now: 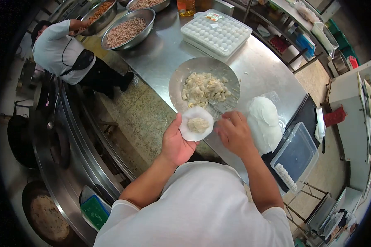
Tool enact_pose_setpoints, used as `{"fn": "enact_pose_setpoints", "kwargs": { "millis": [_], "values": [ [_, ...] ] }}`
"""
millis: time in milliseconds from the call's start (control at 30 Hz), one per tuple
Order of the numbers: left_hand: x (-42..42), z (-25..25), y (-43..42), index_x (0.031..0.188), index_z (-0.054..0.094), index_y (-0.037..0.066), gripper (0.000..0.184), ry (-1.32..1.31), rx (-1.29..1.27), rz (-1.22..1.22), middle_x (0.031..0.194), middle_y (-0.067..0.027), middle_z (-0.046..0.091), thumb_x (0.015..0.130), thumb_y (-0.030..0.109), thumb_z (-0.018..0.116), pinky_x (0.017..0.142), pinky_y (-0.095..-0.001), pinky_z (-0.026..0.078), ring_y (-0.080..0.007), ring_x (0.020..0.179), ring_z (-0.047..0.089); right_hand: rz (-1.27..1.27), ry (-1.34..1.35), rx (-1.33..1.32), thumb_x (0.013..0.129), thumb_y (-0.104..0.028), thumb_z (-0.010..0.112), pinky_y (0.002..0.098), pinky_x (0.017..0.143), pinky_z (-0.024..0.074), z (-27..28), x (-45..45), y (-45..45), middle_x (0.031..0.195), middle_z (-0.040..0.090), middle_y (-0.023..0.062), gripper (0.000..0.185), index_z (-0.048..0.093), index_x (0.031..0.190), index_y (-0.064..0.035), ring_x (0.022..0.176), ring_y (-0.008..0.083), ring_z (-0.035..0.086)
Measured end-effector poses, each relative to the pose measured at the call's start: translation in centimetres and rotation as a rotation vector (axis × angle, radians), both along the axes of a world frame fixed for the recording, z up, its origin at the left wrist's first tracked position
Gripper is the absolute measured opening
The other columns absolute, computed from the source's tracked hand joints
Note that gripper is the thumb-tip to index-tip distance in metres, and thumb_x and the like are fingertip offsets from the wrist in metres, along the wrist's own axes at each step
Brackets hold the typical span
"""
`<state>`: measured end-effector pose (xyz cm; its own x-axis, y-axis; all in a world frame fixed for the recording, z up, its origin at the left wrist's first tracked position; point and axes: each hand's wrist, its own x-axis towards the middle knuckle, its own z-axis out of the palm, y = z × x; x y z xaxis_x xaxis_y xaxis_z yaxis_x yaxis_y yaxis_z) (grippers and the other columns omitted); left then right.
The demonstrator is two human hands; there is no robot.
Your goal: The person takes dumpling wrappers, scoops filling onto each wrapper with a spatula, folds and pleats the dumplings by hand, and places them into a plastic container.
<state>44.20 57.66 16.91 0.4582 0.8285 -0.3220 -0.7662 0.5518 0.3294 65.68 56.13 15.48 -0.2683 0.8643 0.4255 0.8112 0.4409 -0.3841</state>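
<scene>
In my left hand [178,142] lies a round white dumpling wrapper [185,129], flat on the fingers with the thumb at its edge. A mound of pale filling [198,125] sits in the wrapper's middle. My right hand [235,133] is just right of the wrapper, at the near rim of a metal bowl [178,78]. Its fingers are curled, and what they hold, if anything, is unclear. Chunky pale filling [206,88] lies in that bowl. Right of my right hand, a stack of white wrappers [264,113] rests in clear plastic.
A clear plastic tray [308,154] with a row of white dumplings [285,176] stands at the right, near a knife [320,125]. Lidded boxes of dumplings [216,35] and a bowl of minced filling [125,33] stand farther back. A co-worker [66,51] stands at the left.
</scene>
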Motion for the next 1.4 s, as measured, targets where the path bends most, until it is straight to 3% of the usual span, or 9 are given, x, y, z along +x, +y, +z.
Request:
{"fn": "enact_pose_setpoints", "kwargs": {
  "millis": [233,333,400,433,533,700,833,1167,1400],
  "values": [
    [1.6,2.3,-1.6,0.149,0.039,0.003,0.064,-0.043,0.049,-0.141,0.144,-0.0116,0.055,0.106,0.051,0.041,0.114,-0.0446,0.041,-0.0256,0.134,0.053,0.166,0.363,0.264,0.072,-0.01,0.082,0.0415,0.08,0.0514,3.3,0.3,-1.5,0.099,0.062,0.011,0.027,0.067,0.094,-0.0067,0.092,0.0301,0.062],
    [2.0,2.8,-2.1,0.146,0.043,0.002,0.068,0.095,0.308,-0.223,0.14,-0.0122,0.057,0.099,0.048,0.061,0.104,-0.0409,0.049,-0.0236,0.128,0.058,-0.02,0.766,0.096,0.074,-0.011,0.087,0.0373,0.078,0.0514,4.6,0.0,-3.0,0.099,0.062,0.0113,0.03,0.068,0.096,-0.0063,0.09,0.0278,0.063],
    [1.4,2.5,-1.7,0.139,0.051,0.001,0.069,0.486,0.863,-0.296,0.131,-0.0132,0.062,0.086,0.031,0.083,0.096,-0.0359,0.054,-0.0224,0.119,0.063,0.015,0.984,0.021,0.075,-0.012,0.087,0.0358,0.077,0.0515,6.1,-0.3,-4.0,0.098,0.063,0.0108,0.03,0.068,0.096,-0.0058,0.088,0.0261,0.063],
    [1.6,3.1,-1.9,0.128,0.059,0.001,0.067,0.422,0.78,-0.299,0.123,-0.0138,0.065,0.072,0.012,0.092,0.092,-0.0343,0.056,-0.023,0.112,0.066,0.07,1.2,-0.061,0.076,-0.012,0.088,0.0343,0.075,0.0517,6.8,-0.3,-4.5,0.097,0.063,0.0103,0.029,0.068,0.096,-0.0052,0.087,0.0245,0.064],
    [2.6,4.2,-2.9,0.122,0.061,0.0,0.063,0.37,0.712,-0.153,0.12,-0.0145,0.065,0.068,0.007,0.093,0.092,-0.0365,0.056,-0.0235,0.111,0.066,0.082,0.994,-0.1,0.075,-0.014,0.088,0.0327,0.069,0.0523,7.9,0.4,-6.4,0.089,0.064,0.0087,0.031,0.067,0.095,-0.0044,0.079,0.0236,0.064],
    [3.8,5.2,-1.9,0.119,0.061,0.002,0.061,0.475,1.091,-0.154,0.119,-0.0164,0.066,0.068,0.009,0.094,0.089,-0.0382,0.056,-0.0262,0.109,0.067,0.07,0.682,0.099,0.072,-0.011,0.088,0.0326,0.059,0.0515,8.9,1.4,-7.5,0.081,0.065,0.0079,0.031,0.068,0.094,-0.0044,0.068,0.0244,0.065],
    [4.4,6.2,-1.0,0.114,0.061,0.007,0.05,0.643,1.371,-0.195,0.115,-0.0159,0.063,0.078,0.029,0.089,0.082,-0.0369,0.058,-0.0236,0.097,0.068,0.139,0.458,0.193,0.069,-0.004,0.085,0.0336,0.054,0.0509,9.0,2.6,-7.8,0.083,0.066,0.0088,0.028,0.068,0.091,-0.0032,0.065,0.025,0.066],
    [5.3,6.3,-2.2,0.112,0.067,0.007,0.039,0.752,1.409,-0.058,0.108,-0.0123,0.066,0.079,0.017,0.086,0.081,-0.0364,0.053,-0.0262,0.099,0.064,0.13,0.491,0.149,0.067,0.002,0.082,0.0338,0.057,0.0546,9.3,3.2,-8.3,0.083,0.066,0.0109,0.027,0.069,0.091,-0.0029,0.065,0.0254,0.067],
    [5.5,7.5,-1.4,0.108,0.067,0.007,0.03,0.826,1.545,-0.189,0.108,-0.0126,0.066,0.083,0.014,0.082,0.08,-0.0346,0.052,-0.0256,0.098,0.064,0.08,0.553,0.235,0.069,0.0,0.082,0.033,0.055,0.0531,9.4,3.0,-8.0,0.085,0.067,0.0098,0.027,0.069,0.092,-0.0026,0.067,0.0246,0.067]
  ]
}}
